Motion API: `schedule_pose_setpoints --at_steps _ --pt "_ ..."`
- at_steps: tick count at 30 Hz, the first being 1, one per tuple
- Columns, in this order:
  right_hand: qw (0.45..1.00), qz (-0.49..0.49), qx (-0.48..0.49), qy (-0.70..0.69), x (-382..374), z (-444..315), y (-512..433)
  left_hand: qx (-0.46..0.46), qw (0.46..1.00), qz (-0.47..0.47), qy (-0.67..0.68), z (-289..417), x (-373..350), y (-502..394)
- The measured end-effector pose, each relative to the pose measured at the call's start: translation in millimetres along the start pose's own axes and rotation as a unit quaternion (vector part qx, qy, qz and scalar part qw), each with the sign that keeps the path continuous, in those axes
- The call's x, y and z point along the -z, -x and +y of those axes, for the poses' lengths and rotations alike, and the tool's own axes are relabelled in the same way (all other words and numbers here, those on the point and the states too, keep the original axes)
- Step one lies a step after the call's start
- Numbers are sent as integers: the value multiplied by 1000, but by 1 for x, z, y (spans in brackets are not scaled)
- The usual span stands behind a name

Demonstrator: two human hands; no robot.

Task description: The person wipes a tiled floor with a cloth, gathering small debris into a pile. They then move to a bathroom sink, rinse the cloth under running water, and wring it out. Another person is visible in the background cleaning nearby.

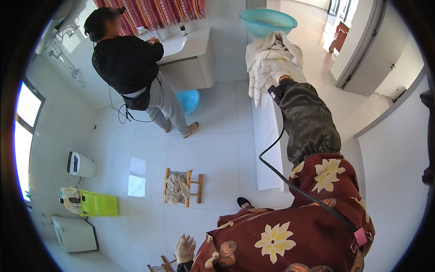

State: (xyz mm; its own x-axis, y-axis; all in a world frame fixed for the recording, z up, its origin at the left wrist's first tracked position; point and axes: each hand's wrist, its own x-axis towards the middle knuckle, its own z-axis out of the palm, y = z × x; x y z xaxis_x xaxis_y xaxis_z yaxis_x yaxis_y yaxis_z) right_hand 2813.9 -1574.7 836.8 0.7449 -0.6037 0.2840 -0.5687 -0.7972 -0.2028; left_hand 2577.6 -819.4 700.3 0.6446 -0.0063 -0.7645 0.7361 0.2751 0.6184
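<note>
My right hand [273,70], in a whitish glove, reaches forward and rests on a heap of off-white cloth [283,42]. The cloth drapes over the far end of a long white ledge [266,163]. Glove and cloth blend in colour, so whether my fingers grip it is hidden. My left hand [185,248], also gloved, hangs low beside my body with loosely curled fingers and nothing in it. Just beyond the cloth stands a translucent turquoise plastic basin [268,22].
A person in black [125,64] stands at a washbasin counter [190,42], above a blue basin [190,101]. A wooden stool holding a grey cloth [178,187] stands on the tiled floor. A lime-green container [100,203] and white bin [83,165] are at left. A black cable [272,165] runs along my arm.
</note>
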Motion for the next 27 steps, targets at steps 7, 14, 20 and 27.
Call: schedule_pose_setpoints --at_steps 7,14,20,27 --pt "939 -140 -30 -314 26 12 72 30 999 -39 -20 22 -19 -30" --pt "973 -43 137 -179 102 14 276 52 990 -109 -74 34 -35 -60" --pt "984 -1 127 -127 138 20 396 50 983 -153 -88 50 -4 -74" --pt "811 100 -264 -512 178 59 410 58 989 -123 -53 52 59 -98"
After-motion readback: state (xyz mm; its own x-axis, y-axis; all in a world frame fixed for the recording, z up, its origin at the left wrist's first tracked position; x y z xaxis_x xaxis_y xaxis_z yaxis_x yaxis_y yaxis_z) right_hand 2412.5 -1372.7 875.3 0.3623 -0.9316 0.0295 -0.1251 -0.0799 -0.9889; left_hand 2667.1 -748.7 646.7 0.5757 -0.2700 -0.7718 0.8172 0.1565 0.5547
